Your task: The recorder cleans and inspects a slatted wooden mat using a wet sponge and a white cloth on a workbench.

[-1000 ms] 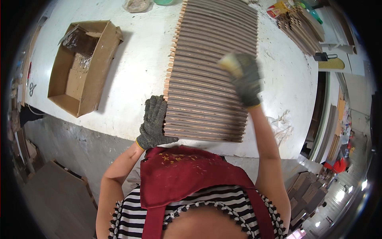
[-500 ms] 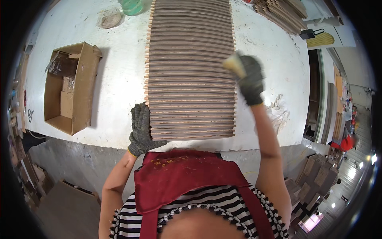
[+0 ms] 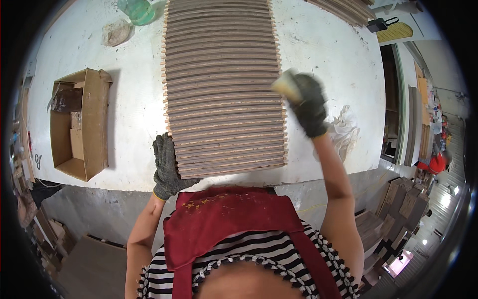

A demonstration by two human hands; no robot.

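Note:
A long row of narrow brown wooden strips point(image 3: 224, 74) lies edge to edge on a white worktable, running away from me. Their light, toothed ends show along both sides. My left hand point(image 3: 168, 167), in a dark grey knit glove, rests against the row's near left corner. Its fingers stretch along the left side and its thumb reaches along the nearest strip. In a matching glove, my right hand point(image 3: 309, 102) grips a pale yellowish sponge-like block point(image 3: 287, 87) at the row's right edge. Motion blurs the block, so its exact kind is unclear.
An open cardboard box point(image 3: 94, 124) with a dark bundle inside stands at left. Behind it are a clear greenish container point(image 3: 137, 11) and a whitish lump point(image 3: 117, 33). A crumpled white cloth point(image 3: 344, 132) lies at right. More brown strips point(image 3: 343, 11) sit at the far right.
The whole view has shifted, with the strips now farther left and slightly turned. My right hand stays by their right edge with the block, a little nearer me. My left hand keeps its corner.

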